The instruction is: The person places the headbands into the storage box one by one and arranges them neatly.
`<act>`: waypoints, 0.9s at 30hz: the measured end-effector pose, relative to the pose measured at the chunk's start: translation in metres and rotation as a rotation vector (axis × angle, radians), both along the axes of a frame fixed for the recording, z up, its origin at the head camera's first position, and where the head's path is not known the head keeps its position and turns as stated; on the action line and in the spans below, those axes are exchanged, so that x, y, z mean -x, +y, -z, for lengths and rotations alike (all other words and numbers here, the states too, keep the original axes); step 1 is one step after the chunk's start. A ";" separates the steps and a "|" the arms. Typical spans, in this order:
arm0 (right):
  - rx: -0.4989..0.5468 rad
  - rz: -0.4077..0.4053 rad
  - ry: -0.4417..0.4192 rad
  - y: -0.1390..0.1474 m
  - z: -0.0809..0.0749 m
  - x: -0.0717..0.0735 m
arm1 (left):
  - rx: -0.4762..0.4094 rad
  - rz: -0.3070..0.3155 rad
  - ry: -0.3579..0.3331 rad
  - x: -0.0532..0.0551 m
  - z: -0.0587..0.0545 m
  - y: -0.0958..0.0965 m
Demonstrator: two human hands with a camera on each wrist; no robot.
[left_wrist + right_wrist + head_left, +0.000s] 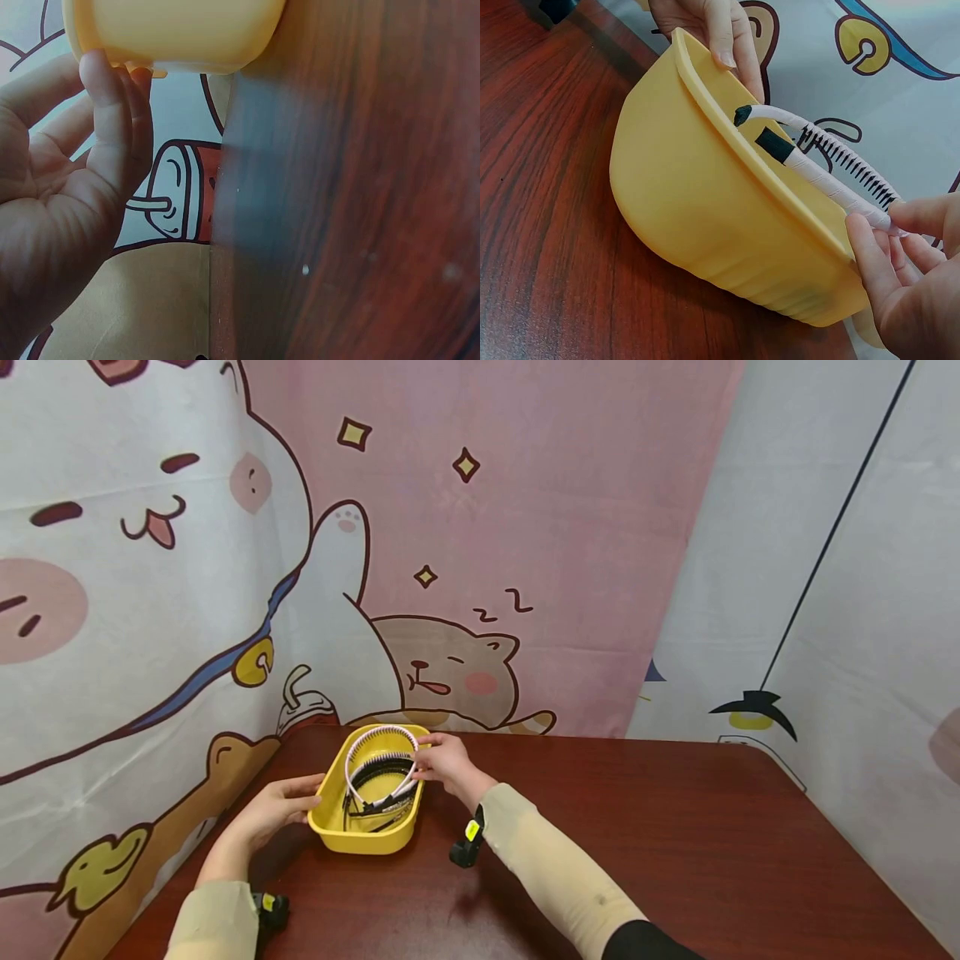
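Note:
A yellow plastic basket (pixel 360 842) stands near the far left part of the table. My left hand (pixel 272 814) pinches its left rim, seen also in the left wrist view, where the hand (pixel 67 157) reaches up to the basket's edge (pixel 180 37). With thumb and fingers my right hand (pixel 448 764) holds a white toothed headband (pixel 352 750) at the basket's right side. In the right wrist view that headband (pixel 829 184) has dark end tips and hangs over the basket opening. Several black headbands (pixel 382 768) lie inside the basket, partly hidden behind the white one.
The dark reddish wooden table (pixel 645 852) extends to the right and toward me. A pink and white cartoon cloth (pixel 570 527) rises behind the table's far edge and along its left side.

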State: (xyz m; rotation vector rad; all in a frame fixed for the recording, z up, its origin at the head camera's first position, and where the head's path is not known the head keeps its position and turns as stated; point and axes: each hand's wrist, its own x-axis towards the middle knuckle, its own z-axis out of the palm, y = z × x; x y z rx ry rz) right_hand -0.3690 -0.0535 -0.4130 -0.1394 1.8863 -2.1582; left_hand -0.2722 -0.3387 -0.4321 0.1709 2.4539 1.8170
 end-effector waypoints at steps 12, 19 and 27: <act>-0.010 0.026 0.015 -0.007 0.001 -0.004 | 0.003 -0.016 -0.012 0.001 0.004 -0.001; -0.055 0.044 0.032 -0.012 -0.001 -0.006 | -0.012 0.003 -0.007 0.001 0.003 -0.003; -0.120 0.067 0.060 -0.015 -0.004 -0.009 | -0.010 -0.006 -0.008 0.001 0.003 -0.003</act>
